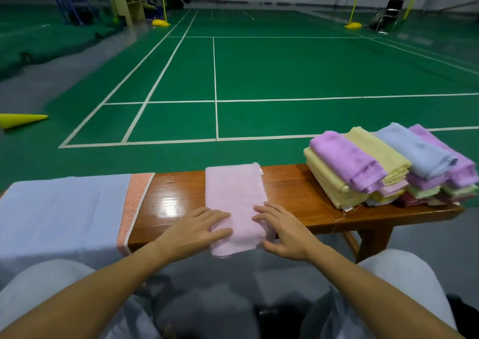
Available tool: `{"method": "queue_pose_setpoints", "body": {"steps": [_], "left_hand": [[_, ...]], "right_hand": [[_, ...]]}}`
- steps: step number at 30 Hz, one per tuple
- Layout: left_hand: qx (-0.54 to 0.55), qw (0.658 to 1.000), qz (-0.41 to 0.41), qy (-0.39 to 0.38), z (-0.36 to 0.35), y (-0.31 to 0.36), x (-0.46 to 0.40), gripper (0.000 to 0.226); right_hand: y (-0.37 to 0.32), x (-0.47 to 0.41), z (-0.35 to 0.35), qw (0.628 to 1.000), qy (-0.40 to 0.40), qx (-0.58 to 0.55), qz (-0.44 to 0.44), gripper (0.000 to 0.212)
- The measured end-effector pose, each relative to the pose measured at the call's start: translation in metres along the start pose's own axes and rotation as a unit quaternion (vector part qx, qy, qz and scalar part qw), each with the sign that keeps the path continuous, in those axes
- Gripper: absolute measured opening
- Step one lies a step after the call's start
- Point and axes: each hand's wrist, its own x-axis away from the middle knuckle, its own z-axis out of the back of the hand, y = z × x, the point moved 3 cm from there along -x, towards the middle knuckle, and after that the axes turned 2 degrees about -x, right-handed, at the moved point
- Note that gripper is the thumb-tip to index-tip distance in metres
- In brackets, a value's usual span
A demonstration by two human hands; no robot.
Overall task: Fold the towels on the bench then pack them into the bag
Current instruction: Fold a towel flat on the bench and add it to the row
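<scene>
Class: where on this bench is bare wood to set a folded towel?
Bare wood lies between the blue bag and pink towel, and between that towel and the towel stack. The bench's right end is crowded.

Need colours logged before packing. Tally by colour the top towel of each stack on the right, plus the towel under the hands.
purple towels and: 2
yellow towel: 1
blue towel: 1
pink towel: 1
Total: 5

bare forearms (103,294), pale grey trousers (404,274)
</scene>
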Motion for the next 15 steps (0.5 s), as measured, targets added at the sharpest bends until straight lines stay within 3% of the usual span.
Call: {"method": "queue_pose_setpoints", "body": {"steps": [2, 4, 6, 9, 12, 15], "left_hand": [[0.004, 0.999, -0.015, 0.046, 0.003, 0.007, -0.004, 0.017], [0.054, 0.995, 0.001, 0.079, 0.004, 0.008, -0.006, 0.013], [0.16, 0.981, 0.067, 0.09, 0.011, 0.003, -0.008, 0.018], [0.303, 0.928, 0.194, 0.099, 0.025, -0.007, -0.013, 0.021], [0.388, 0.874, 0.257, 0.136, 0.035, -0.015, -0.017, 0.028], [0.452, 0.832, 0.299, 0.122, 0.039, -0.022, -0.018, 0.019]], "right_hand": [[-0.001, -0.001, 0.001, 1.0, 0.006, -0.004, 0.0, 0.06], [-0.004, 0.001, 0.002, 1.0, 0.002, 0.005, 0.005, 0.067], [-0.009, 0.002, 0.001, 1.0, -0.009, 0.022, 0.011, 0.081], [-0.02, -0.001, -0.007, 0.998, -0.005, 0.059, 0.017, 0.098], [-0.026, -0.008, -0.011, 0.996, 0.05, 0.073, 0.021, 0.079], [-0.019, -0.008, 0.001, 0.992, 0.128, 0.003, 0.008, 0.048]]}}
